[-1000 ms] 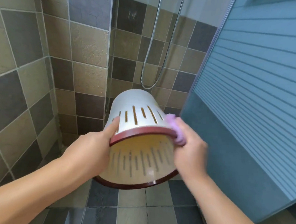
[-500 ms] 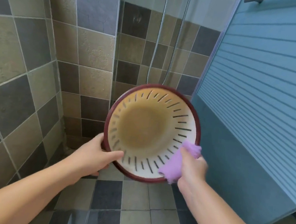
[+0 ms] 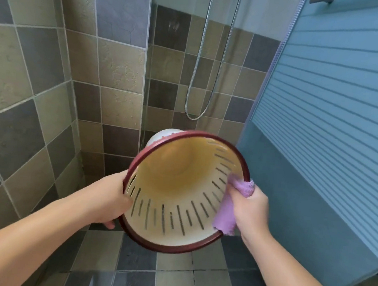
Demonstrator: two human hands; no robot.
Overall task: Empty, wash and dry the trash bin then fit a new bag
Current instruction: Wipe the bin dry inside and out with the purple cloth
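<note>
Tiled shower walls [image 3: 113,67], tiled floor [image 3: 171,276] | left grip [image 3: 105,200] clasps bin [image 3: 175,210] rim | right grip [image 3: 249,209] pinches purple cloth [image 3: 227,218] over opposite rim

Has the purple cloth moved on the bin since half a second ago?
Yes. The purple cloth sat low on the trash bin mouth, near the bottom rim; now the right hand holds it higher up the right rim, closer to the blue door.

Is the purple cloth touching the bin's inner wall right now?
Touching. The head view shows the purple cloth, gripped by the right hand, pressed flat against the bin inside its red rim, with no gap.
</note>
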